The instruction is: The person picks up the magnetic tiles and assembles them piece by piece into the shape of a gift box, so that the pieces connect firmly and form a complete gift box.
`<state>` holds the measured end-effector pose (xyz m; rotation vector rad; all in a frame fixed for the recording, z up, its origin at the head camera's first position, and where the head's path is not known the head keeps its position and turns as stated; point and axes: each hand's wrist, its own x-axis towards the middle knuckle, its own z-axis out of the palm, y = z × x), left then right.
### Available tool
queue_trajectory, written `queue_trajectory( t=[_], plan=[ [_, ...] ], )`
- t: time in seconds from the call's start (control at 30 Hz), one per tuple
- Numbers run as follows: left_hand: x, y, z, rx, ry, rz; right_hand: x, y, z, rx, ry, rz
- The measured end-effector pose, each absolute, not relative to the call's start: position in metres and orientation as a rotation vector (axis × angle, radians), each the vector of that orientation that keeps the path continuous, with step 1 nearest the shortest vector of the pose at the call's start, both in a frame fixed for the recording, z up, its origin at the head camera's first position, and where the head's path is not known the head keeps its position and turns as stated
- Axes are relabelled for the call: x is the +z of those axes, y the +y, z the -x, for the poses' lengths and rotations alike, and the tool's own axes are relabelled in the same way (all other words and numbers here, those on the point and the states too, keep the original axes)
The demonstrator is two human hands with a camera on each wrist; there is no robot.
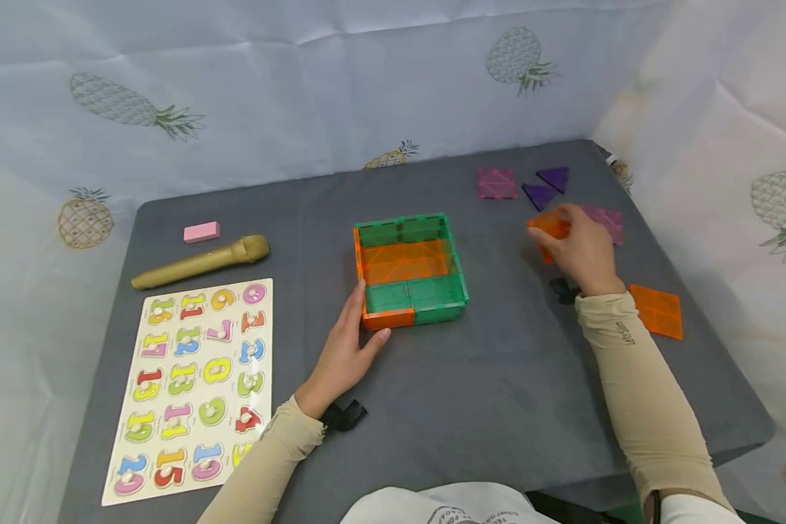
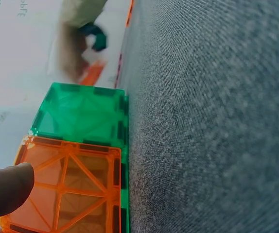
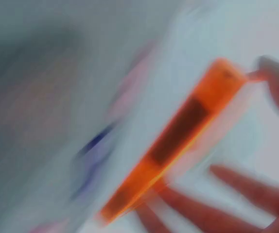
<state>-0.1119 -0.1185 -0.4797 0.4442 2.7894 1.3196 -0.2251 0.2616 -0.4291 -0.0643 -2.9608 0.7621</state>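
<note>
A square box of clear green and orange magnetic tiles (image 1: 440,311) stands mid-table, with an orange tile (image 1: 406,262) seen within it. My left hand (image 1: 343,356) rests at its near left corner, fingers fairly straight along the orange side. In the left wrist view the thumb (image 2: 8,187) lies at the edge of the orange front tile (image 2: 76,189), beside a green one (image 2: 83,114). Over the table's right side, my right hand (image 1: 586,251) pinches an orange magnetic tile (image 1: 550,229) between thumb and fingers. The right wrist view shows that tile (image 3: 178,136) edge-on and blurred.
Purple triangle tiles (image 1: 538,195), a pink-purple square tile (image 1: 496,183) and another (image 1: 605,222) lie at the back right. An orange tile (image 1: 656,311) is near the right edge. Leftward are a number puzzle board (image 1: 196,393), a gold microphone (image 1: 199,263) and a pink block (image 1: 201,232).
</note>
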Motion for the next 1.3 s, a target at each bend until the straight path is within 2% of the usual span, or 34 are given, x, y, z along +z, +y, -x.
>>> queue_trajectory(
  t=[0.1,0.23,0.33,0.43,0.6,0.8,0.97,1.1,1.3],
  plan=[
    [-0.480,-0.118,0.112,1.300,2.801,-0.453,-0.404,0.208,0.234,0.807,-2.894,-0.378],
    [-0.481,-0.117,0.112,1.287,2.803,-0.460,-0.377,0.135,0.243,0.621,-2.884,-0.950],
    [-0.481,-0.118,0.113,1.282,2.803,-0.456,-0.370,0.093,0.251,0.435,-2.928,-1.180],
    [-0.481,-0.119,0.113,1.269,2.808,-0.463,-0.372,0.064,0.260,0.296,-2.973,-1.280],
    [-0.481,-0.119,0.112,1.257,2.807,-0.485,-0.379,0.043,0.266,0.176,-2.999,-1.331],
    [-0.481,-0.122,0.113,1.276,2.812,-0.491,-0.387,0.051,0.270,0.194,-3.015,-1.299],
    [-0.481,-0.121,0.113,1.277,2.832,-0.493,-0.386,0.093,0.281,0.326,-3.096,-1.133],
    [-0.481,-0.120,0.112,1.265,2.843,-0.470,-0.389,0.140,0.303,0.376,-3.197,-0.920],
    [-0.483,-0.118,0.111,1.260,2.858,-0.463,-0.417,0.204,0.343,0.377,-3.401,-0.573]
  ],
)
